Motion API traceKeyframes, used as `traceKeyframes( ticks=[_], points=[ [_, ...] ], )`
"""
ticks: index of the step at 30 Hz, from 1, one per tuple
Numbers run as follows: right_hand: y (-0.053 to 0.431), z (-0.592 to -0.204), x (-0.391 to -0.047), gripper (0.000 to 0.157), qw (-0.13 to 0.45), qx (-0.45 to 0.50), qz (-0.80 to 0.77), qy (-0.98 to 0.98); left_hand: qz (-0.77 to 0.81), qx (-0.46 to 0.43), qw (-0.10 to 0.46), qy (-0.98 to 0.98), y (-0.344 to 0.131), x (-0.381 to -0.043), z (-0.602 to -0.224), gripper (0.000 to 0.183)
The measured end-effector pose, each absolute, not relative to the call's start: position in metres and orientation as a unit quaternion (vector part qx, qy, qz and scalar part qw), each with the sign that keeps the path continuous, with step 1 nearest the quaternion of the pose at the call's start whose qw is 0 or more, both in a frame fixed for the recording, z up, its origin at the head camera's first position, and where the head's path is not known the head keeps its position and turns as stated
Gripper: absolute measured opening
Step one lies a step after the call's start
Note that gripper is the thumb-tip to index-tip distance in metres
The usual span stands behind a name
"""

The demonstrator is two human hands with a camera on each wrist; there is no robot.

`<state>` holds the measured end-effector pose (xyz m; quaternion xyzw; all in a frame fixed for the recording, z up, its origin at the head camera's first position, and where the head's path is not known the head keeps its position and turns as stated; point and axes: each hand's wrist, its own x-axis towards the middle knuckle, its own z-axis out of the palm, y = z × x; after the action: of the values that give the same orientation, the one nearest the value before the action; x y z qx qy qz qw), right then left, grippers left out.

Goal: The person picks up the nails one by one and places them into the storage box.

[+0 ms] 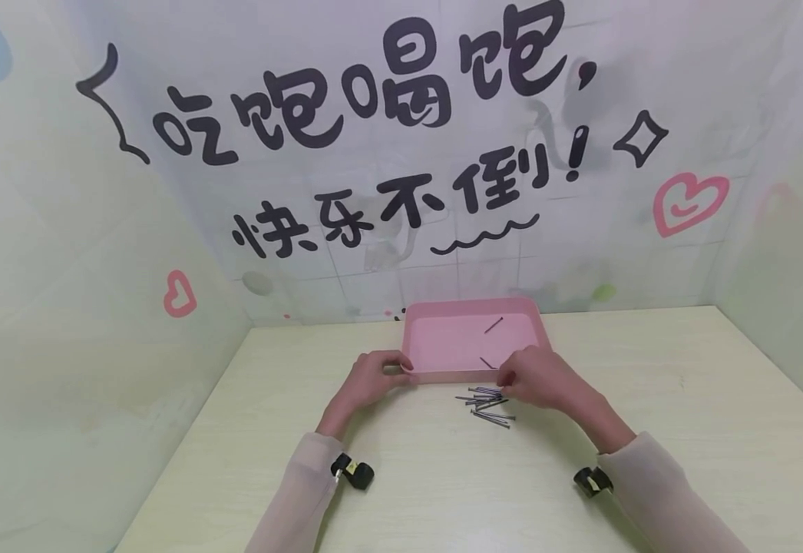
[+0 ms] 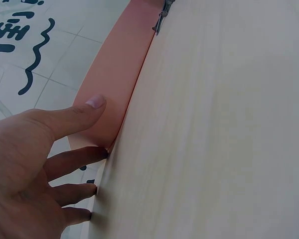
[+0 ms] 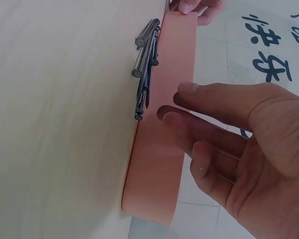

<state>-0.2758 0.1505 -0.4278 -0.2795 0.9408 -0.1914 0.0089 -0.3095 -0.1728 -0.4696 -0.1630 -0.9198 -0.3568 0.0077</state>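
In the head view a shallow pink tray (image 1: 418, 377) stands at the back of the table. My left hand (image 1: 375, 376) holds its front left corner; in the left wrist view the thumb lies along the front wall and the index fingertip meets the corner's lower edge. Close to the tray's front wall lies a loose pile of metal nails (image 3: 148, 59). Beside the pile is my right hand (image 1: 543, 376), its thumb and fingers bent but apart, with nothing visible between them. Inside the tray are two nails, one farther back (image 1: 494, 325) and one near the front (image 1: 487, 362).
A pale wooden table (image 1: 408, 476) carries everything. Behind it hangs a white printed backdrop (image 1: 374, 177) with black lettering, and similar panels close off both sides. A small black camera is strapped on the left wrist (image 1: 355, 470) and another on the right (image 1: 592, 481).
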Motion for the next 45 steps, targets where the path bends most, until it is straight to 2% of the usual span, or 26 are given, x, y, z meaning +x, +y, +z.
traceKeyframes(
  ticks=[8, 15, 22, 31, 45],
  points=[
    [0.147, -0.433, -0.276, 0.009, 0.006, -0.282, -0.171, 0.944, -0.360, -0.165, 0.007, -0.918, -0.173, -0.309, -0.470, 0.012],
    [0.146, -0.437, -0.275, 0.013, 0.029, -0.283, -0.160, 0.945, -0.361, -0.164, 0.005, -0.918, -0.172, -0.309, -0.469, 0.012],
    [0.145, -0.438, -0.273, 0.015, 0.016, -0.283, -0.143, 0.948, -0.361, -0.162, 0.005, -0.918, -0.172, -0.309, -0.468, 0.011],
    [0.143, -0.441, -0.273, 0.028, 0.003, -0.287, -0.121, 0.950, -0.360, -0.162, 0.006, -0.919, -0.173, -0.308, -0.468, 0.012],
    [0.143, -0.440, -0.271, 0.026, -0.010, -0.291, -0.113, 0.950, -0.362, -0.162, 0.004, -0.918, -0.173, -0.307, -0.467, 0.011]
  ],
)
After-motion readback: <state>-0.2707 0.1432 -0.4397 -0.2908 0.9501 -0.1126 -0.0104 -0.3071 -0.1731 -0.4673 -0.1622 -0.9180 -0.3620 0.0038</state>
